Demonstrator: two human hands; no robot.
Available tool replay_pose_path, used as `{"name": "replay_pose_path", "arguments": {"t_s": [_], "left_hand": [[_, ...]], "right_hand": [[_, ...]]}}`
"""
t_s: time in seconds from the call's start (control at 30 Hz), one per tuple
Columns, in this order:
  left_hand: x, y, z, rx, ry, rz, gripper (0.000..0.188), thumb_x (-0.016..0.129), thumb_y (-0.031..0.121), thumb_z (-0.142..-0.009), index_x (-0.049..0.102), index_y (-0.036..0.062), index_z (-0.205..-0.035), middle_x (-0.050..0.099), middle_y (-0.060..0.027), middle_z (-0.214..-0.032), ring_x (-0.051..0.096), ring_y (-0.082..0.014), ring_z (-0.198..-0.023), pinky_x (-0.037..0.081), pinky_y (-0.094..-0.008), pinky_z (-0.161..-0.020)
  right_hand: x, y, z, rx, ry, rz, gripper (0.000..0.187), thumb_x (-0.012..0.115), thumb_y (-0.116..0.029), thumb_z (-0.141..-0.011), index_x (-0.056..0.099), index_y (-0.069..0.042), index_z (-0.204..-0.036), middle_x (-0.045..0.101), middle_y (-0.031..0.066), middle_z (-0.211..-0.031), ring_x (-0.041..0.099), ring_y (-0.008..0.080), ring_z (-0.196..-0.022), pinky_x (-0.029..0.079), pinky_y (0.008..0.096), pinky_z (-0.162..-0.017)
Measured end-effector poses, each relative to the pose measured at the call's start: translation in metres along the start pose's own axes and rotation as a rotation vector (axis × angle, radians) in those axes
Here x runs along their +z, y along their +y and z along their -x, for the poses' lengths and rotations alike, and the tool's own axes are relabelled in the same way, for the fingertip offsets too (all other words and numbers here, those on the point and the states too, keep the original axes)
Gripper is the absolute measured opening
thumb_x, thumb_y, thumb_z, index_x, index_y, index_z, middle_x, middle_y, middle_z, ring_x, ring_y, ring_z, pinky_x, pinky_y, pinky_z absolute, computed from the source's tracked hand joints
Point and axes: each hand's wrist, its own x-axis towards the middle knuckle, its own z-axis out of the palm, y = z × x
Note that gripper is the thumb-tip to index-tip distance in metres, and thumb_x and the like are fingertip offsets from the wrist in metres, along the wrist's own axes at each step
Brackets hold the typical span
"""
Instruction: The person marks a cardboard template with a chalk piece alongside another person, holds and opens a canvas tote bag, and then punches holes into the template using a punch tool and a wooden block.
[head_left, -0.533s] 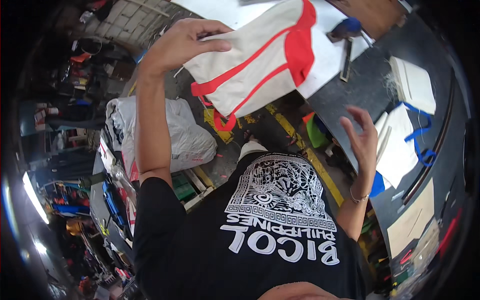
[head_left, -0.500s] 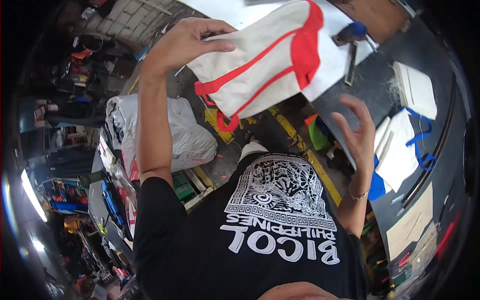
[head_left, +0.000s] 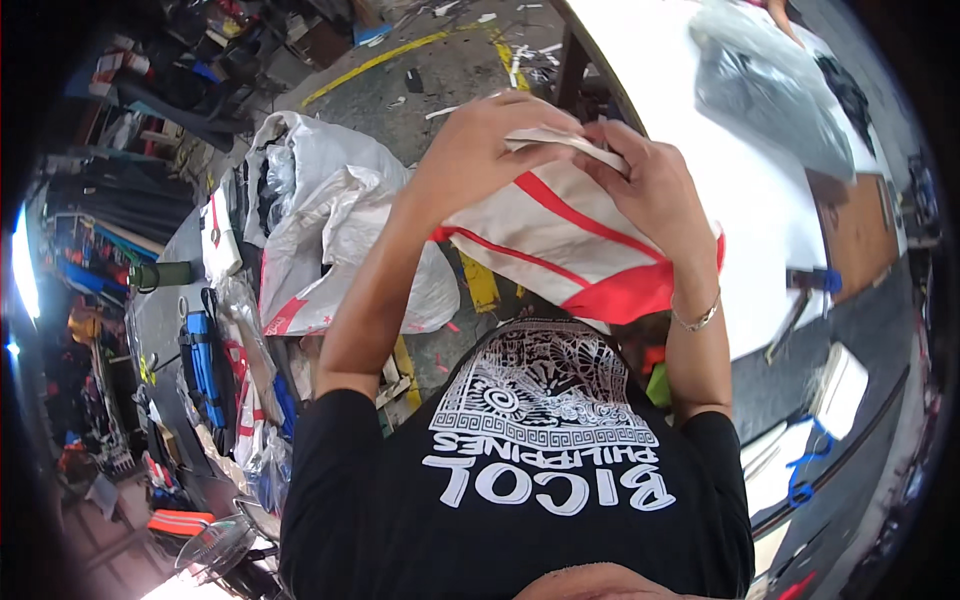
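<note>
An off-white cloth bag (head_left: 590,222) with red strips and a red end panel hangs in front of my chest. My left hand (head_left: 490,145) is closed on its far edge, where a fold of pale cloth stands up between the fingers. Close beside it, my right hand (head_left: 645,190), a bracelet at the wrist, also grips that edge. Some fingertips of both hands are hidden behind the cloth. The red end of the bag shows below my right hand, near the right forearm.
A large white sack (head_left: 390,270) stands on the floor at the left. A white-topped table (head_left: 740,230) holds a clear plastic package (head_left: 770,90). Cream and blue cloth pieces (head_left: 790,460) lie on the dark table at the right. Part of another person's arm (head_left: 785,18) shows at the top right.
My right hand, before apart and open, has come up and taken hold of the bag. The bag has turned, its red end now lower and nearer me. The view has shifted too.
</note>
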Motion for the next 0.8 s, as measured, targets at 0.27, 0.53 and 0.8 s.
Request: {"name": "replay_pose_path", "arguments": {"t_s": [0.27,0.53,0.8], "left_hand": [[-0.003,-0.225,0.089,-0.720,0.619,-0.172,0.080,0.081,0.042,-0.086,0.047,-0.0006,-0.144,0.051,-0.0229,-0.145,0.045,-0.0379,-0.137,0.038,-0.0438,-0.113],[0.050,-0.390,0.040,-1.095,0.757,1.212,0.094,0.044,0.076,-0.095,0.023,0.0145,-0.162,0.039,-0.0097,-0.160,0.038,-0.0324,-0.146,0.031,-0.0578,-0.115],[-0.013,-0.475,-0.051,-0.894,1.301,1.254,0.048,0.062,0.027,-0.100,0.053,0.0061,-0.142,0.064,-0.0089,-0.132,0.064,-0.0242,-0.119,0.053,-0.0393,-0.101]], "right_hand": [[0.047,0.088,-0.129,0.217,-0.253,-0.493,0.019,0.067,-0.013,-0.100,0.065,0.002,-0.111,0.061,-0.0020,-0.092,0.052,0.0030,-0.088,0.041,0.0224,-0.072],[0.088,0.167,-0.324,0.310,-0.399,-1.017,0.050,0.068,-0.027,-0.101,0.054,0.003,-0.139,0.064,0.0016,-0.119,0.056,0.0088,-0.110,0.044,0.0229,-0.096],[0.122,0.217,-0.511,0.255,-0.260,-1.008,0.024,0.067,-0.020,-0.101,0.062,-0.003,-0.116,0.066,-0.0003,-0.101,0.060,0.0060,-0.094,0.047,0.0218,-0.085]]}}
